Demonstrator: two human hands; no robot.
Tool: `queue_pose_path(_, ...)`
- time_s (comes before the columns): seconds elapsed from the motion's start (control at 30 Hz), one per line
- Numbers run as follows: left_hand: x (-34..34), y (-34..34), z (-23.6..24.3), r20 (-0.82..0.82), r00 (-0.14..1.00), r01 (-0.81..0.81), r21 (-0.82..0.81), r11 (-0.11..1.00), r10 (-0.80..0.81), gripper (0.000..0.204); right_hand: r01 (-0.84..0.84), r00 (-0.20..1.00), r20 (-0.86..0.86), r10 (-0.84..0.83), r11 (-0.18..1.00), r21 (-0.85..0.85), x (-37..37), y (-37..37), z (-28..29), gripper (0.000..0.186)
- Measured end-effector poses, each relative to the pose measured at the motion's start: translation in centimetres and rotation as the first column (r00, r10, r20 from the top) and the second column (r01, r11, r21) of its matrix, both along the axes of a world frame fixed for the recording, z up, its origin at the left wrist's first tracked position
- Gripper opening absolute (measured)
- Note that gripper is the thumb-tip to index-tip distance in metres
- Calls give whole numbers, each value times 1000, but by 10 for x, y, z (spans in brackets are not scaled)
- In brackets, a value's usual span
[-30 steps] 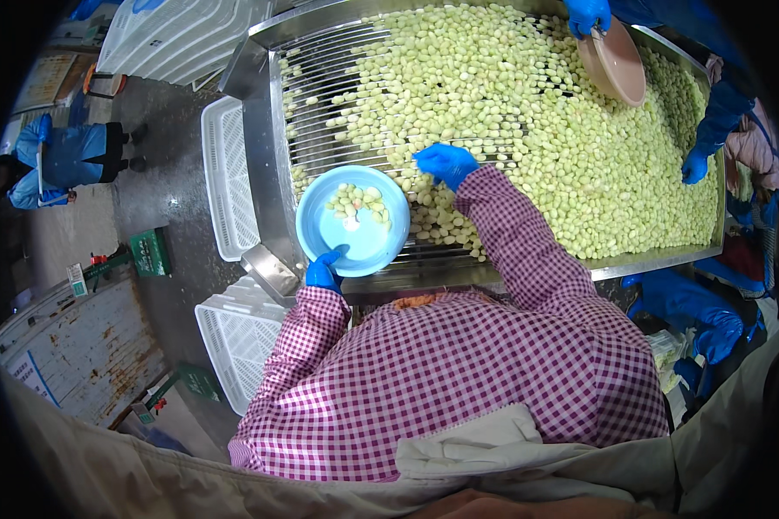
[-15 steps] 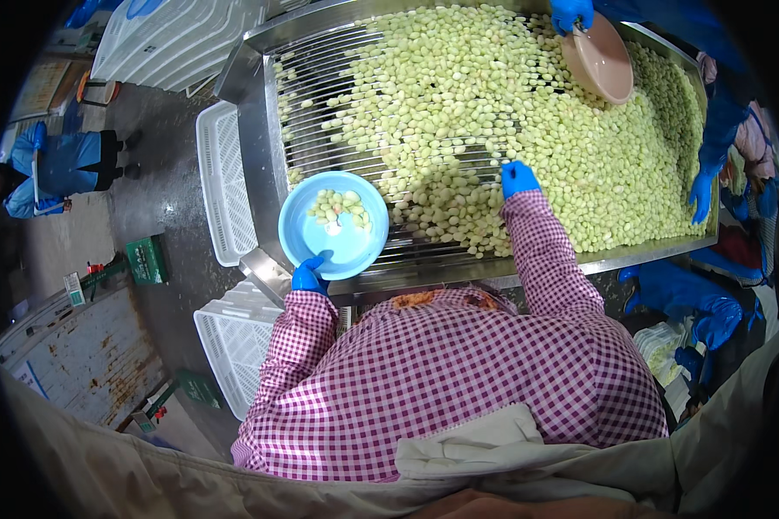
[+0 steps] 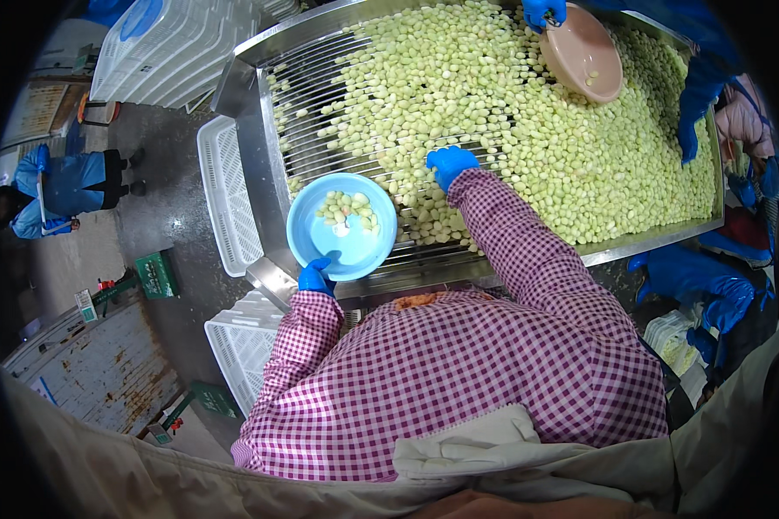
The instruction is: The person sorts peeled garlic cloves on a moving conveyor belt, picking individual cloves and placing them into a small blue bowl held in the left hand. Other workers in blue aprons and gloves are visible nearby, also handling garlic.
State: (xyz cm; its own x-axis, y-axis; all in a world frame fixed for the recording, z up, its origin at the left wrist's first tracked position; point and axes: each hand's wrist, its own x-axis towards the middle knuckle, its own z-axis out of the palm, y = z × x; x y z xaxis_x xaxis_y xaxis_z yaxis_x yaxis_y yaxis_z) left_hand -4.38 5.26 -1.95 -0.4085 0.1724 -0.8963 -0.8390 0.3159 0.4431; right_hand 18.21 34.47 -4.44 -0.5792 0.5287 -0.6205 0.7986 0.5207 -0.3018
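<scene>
My left hand (image 3: 316, 277) in a blue glove grips the lower rim of a light-blue bowl (image 3: 341, 254), which holds a small pile of pale green, grape-like pieces (image 3: 337, 208). My right hand (image 3: 450, 164), also gloved, has curled fingers just right of the bowl, over the mass of pieces (image 3: 571, 190) covering a steel slatted sorting table (image 3: 303, 138); what its fingertips hold is hidden. At the top, a co-worker's gloved hand (image 3: 541, 16) holds a tilted pink bowl (image 3: 580, 48) with a few pieces inside.
Stacked white crates (image 3: 156, 52), an empty-looking white crate (image 3: 229, 195) and lower crates (image 3: 238, 346) stand left of the table. A person in blue (image 3: 82, 182) is on the wet floor at left. Co-workers' blue-sleeved arms (image 3: 697, 104) reach in from the right; another blue sleeve (image 3: 701, 285) is lower right.
My right hand moved right, then back left toward the blue bowl. The co-worker's pink bowl shifted left. A blue arm at the right moved, its hand now higher.
</scene>
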Motion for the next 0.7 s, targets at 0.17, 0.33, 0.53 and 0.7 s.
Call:
queue_pose_path(0.17, 7, 0, -7, -17, 998, 61, -113, 992, -64, 47, 488, 832, -43, -553, 767, -417, 10, 3, 16, 31)
queue_pose_path(0.33, 8, 3, -2, 82, 995, 57, 84, 995, -64, 51, 379, 831, -188, -523, 781, -496, 27, -10, 12, 29)
queue_pose_path(0.53, 7, 14, 12, 60, 996, 58, 80, 995, -62, 53, -78, 994, -67, 89, 987, 141, 6, -26, -1, 21)
queue_pose_path(0.7, 7, 15, 16, 45, 997, 62, 68, 996, -65, 54, 431, 875, -163, -455, 888, -161, -3, -42, 9, 25)
